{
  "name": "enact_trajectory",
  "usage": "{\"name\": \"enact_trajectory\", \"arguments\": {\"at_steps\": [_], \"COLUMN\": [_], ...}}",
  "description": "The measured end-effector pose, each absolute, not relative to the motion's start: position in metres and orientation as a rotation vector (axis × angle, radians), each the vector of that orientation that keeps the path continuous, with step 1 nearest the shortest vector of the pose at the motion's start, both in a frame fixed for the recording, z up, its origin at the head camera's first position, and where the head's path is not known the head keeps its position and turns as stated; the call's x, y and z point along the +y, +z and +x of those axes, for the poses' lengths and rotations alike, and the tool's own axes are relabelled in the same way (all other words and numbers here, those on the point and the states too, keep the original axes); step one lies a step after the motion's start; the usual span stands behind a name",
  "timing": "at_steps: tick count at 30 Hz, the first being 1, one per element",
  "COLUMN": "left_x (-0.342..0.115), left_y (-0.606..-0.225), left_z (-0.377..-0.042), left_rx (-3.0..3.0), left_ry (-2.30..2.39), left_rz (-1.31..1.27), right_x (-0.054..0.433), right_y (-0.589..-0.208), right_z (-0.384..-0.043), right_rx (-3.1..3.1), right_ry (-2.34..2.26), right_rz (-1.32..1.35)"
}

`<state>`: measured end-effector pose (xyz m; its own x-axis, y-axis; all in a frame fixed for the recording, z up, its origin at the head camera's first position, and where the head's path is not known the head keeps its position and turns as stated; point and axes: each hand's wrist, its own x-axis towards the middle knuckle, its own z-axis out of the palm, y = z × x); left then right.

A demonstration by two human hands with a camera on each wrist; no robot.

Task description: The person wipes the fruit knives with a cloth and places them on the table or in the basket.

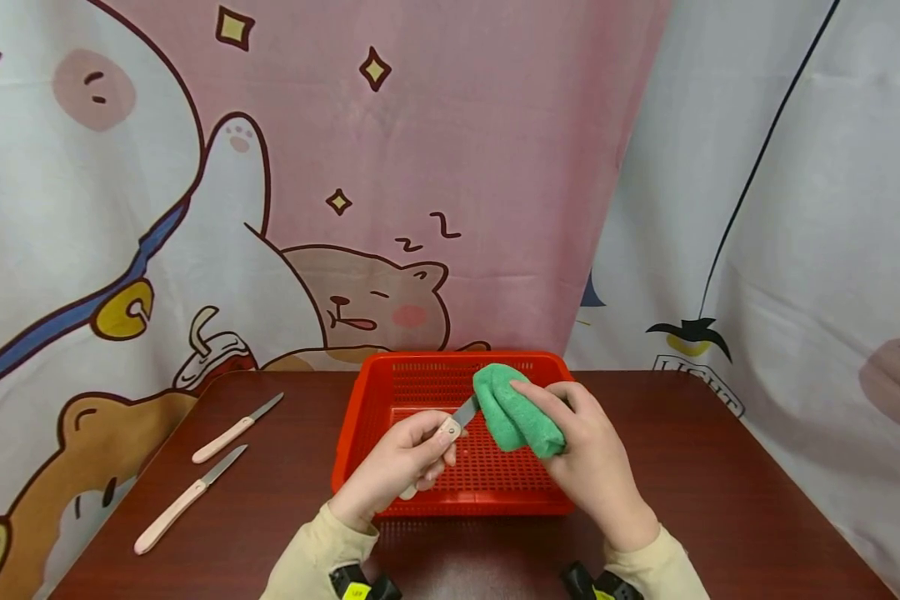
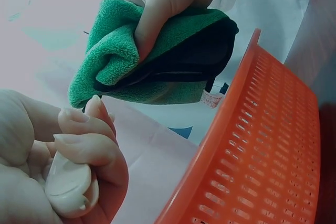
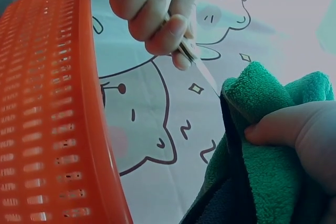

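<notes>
My left hand grips a knife by its pale handle, the blade slanting up to the right. In the left wrist view the rounded handle end pokes out of the curled fingers. My right hand holds a folded green cloth, dark on its inner side, with the thumb pressed on it in the right wrist view. The blade's tip meets the cloth's edge there. Both hands are above a red plastic basket.
Two more knives with pale handles lie on the dark wooden table at the left, one knife farther back and one knife nearer. A printed cartoon curtain hangs behind the table.
</notes>
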<state>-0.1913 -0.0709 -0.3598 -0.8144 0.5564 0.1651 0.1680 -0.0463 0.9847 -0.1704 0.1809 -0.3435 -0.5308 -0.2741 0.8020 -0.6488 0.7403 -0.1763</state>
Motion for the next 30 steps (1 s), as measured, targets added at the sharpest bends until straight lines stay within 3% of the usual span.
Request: {"name": "enact_trajectory", "arguments": {"at_steps": [30], "left_x": [-0.074], "left_y": [-0.361], "left_z": [-0.195], "left_rx": [1.925], "left_ry": [1.975], "left_rz": [0.719], "right_x": [0.208], "right_y": [-0.338], "right_z": [-0.177], "right_rx": [-2.120], "right_ry": [0.614], "right_rz": [0.547]}}
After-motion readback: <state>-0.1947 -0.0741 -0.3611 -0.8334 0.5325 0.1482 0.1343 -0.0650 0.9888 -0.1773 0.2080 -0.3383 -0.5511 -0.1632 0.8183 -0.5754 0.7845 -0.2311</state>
